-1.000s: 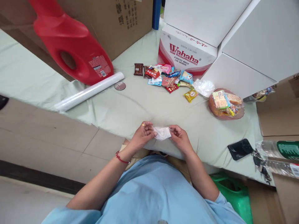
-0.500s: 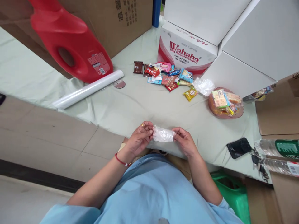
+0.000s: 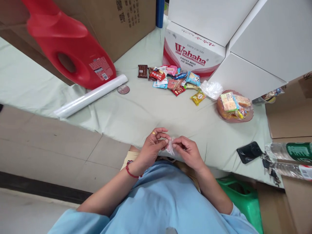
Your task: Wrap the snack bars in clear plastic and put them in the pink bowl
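Note:
A small piece of crinkled clear plastic, perhaps a bag, (image 3: 170, 147) is bunched between my two hands, over the near edge of the covered table. My left hand (image 3: 156, 144) pinches it from the left between thumb and fingers. From the right, my right hand (image 3: 187, 151) grips it with thumb and forefinger. My fingertips are nearly touching, and part of the plastic is hidden behind them. Beyond my hands lies a loose pile of wrapped snacks (image 3: 174, 84), with another crumpled clear plastic bag (image 3: 211, 89) to its right.
A reddish bowl (image 3: 220, 113) holds more wrapped snacks. A plastic-film roll (image 3: 91, 96) and a round disc (image 3: 123, 89) lie left, near a red jug (image 3: 80, 48). A Wahaha box (image 3: 192, 53) stands behind. At right are a black phone (image 3: 249, 152), keys (image 3: 269, 167) and bottles (image 3: 280, 151).
My hands have come closer together, and the plastic that was stretched flat between them is now bunched up. The left hand has moved right. The snacks and bowl stay in place.

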`<state>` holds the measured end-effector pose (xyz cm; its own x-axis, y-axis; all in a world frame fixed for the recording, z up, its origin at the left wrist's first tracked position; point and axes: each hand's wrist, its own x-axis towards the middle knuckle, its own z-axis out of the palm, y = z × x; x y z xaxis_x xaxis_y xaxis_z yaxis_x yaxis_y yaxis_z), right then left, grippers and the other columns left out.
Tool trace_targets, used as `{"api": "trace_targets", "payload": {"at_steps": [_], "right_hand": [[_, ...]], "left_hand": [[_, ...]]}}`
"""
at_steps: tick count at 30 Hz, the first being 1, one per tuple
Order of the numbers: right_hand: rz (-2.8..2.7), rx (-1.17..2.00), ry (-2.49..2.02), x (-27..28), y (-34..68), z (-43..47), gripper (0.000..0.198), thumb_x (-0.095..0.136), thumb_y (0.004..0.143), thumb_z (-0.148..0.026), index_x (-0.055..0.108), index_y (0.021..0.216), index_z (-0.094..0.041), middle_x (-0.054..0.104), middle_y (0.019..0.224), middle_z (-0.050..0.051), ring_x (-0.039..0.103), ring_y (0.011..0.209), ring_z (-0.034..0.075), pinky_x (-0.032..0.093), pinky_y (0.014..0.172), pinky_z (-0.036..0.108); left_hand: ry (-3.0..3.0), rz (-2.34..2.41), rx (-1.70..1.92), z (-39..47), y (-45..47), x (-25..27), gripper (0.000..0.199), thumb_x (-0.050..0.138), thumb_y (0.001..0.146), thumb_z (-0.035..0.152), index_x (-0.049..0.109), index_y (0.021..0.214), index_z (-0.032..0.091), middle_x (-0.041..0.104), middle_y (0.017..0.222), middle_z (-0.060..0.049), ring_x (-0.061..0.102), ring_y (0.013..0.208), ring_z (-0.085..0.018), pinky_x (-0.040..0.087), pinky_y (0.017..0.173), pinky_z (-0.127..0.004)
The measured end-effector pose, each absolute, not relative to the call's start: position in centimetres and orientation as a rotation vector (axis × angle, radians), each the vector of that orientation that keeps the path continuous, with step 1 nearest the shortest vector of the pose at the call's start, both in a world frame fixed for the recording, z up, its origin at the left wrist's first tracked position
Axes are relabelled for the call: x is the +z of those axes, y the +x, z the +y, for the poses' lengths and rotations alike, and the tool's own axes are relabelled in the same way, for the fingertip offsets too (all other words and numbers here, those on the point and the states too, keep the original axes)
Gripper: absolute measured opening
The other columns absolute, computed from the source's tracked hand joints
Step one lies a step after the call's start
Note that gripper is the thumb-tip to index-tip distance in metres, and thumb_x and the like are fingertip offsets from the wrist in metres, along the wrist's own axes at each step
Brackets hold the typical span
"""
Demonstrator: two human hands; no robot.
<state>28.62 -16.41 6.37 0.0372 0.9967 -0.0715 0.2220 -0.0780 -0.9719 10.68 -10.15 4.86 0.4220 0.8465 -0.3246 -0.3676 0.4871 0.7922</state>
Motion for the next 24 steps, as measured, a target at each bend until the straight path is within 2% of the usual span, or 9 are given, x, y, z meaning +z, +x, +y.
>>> {"api": "trace_targets", "payload": {"at_steps": [3,7,9,11,13,15,16,19,24], "right_hand": [[-1.117,1.248,-1.435,5.5,28.2,-16.2,0.036,0.071,0.092,-0.059,0.07,0.089,-0.023,0.059,0.072,-0.001,0.049,0.064,0.014,0.041,0.061,0.027],[-0.947,1.22,-1.44,4.6,28.5,-16.2,0.037,0.074,0.09,-0.06,0.067,0.095,-0.024,0.051,0.068,-0.004,0.039,0.058,0.012,0.035,0.055,0.025],[-0.967,1.216,-1.417,4.7,28.5,-16.2,0.038,0.077,0.088,-0.057,0.067,0.109,-0.027,0.056,0.076,-0.003,0.041,0.06,0.012,0.038,0.056,0.025],[-1.078,1.235,-1.375,5.1,28.4,-16.0,0.044,0.081,0.086,-0.052,0.067,0.122,-0.03,0.064,0.094,0.0,0.047,0.064,0.012,0.043,0.06,0.027],[-1.228,1.224,-1.347,5.4,28.3,-15.7,0.035,0.08,0.088,-0.047,0.073,0.117,-0.029,0.067,0.104,0.004,0.053,0.07,0.013,0.047,0.065,0.029],[-1.266,1.167,-1.377,5.6,28.7,-15.4,0.022,0.076,0.092,-0.047,0.076,0.1,-0.026,0.067,0.094,0.004,0.054,0.07,0.014,0.046,0.066,0.029],[-1.214,1.124,-1.412,5.5,29.0,-15.3,0.022,0.075,0.093,-0.047,0.076,0.095,-0.025,0.065,0.084,0.002,0.052,0.067,0.014,0.044,0.063,0.029],[-0.945,0.997,-1.492,5.1,30.5,-15.1,0.025,0.079,0.089,-0.048,0.074,0.095,-0.024,0.058,0.072,-0.002,0.043,0.058,0.012,0.036,0.054,0.026],[-0.787,0.997,-1.481,4.6,32.1,-15.5,0.032,0.083,0.084,-0.05,0.069,0.095,-0.024,0.054,0.071,-0.004,0.039,0.052,0.009,0.032,0.046,0.024]], "left_hand": [[0.716,0.785,0.834,-10.1,10.6,5.3,0.047,0.09,0.075,0.033,0.062,0.112,0.022,0.071,0.09,0.003,0.058,0.061,-0.007,0.044,0.06,-0.024],[0.714,0.796,0.828,-10.0,10.1,5.0,0.047,0.088,0.077,0.035,0.059,0.112,0.022,0.069,0.091,0.003,0.062,0.059,-0.008,0.044,0.061,-0.026],[0.738,0.786,0.823,-10.2,10.0,4.8,0.046,0.086,0.079,0.035,0.058,0.112,0.022,0.069,0.091,0.003,0.063,0.06,-0.009,0.045,0.062,-0.026],[0.761,0.763,0.826,-10.4,10.0,4.7,0.045,0.086,0.08,0.036,0.058,0.112,0.022,0.069,0.09,0.003,0.062,0.06,-0.009,0.045,0.062,-0.025],[0.766,0.756,0.838,-10.5,10.0,4.6,0.044,0.085,0.08,0.035,0.057,0.113,0.022,0.068,0.089,0.003,0.06,0.061,-0.008,0.045,0.061,-0.025],[0.749,0.792,0.862,-10.2,9.8,4.4,0.044,0.084,0.08,0.034,0.057,0.112,0.022,0.068,0.089,0.003,0.059,0.061,-0.008,0.045,0.061,-0.024],[0.736,0.823,0.879,-10.0,9.6,4.2,0.044,0.084,0.079,0.033,0.056,0.112,0.022,0.067,0.09,0.003,0.058,0.061,-0.008,0.045,0.061,-0.024],[0.704,0.898,0.923,-9.4,8.9,3.8,0.046,0.085,0.077,0.032,0.055,0.11,0.022,0.066,0.091,0.003,0.057,0.063,-0.008,0.043,0.06,-0.023],[0.696,0.873,0.86,-9.3,9.0,3.9,0.046,0.084,0.08,0.04,0.055,0.112,0.022,0.065,0.096,0.001,0.057,0.065,-0.008,0.044,0.061,-0.024]]}}
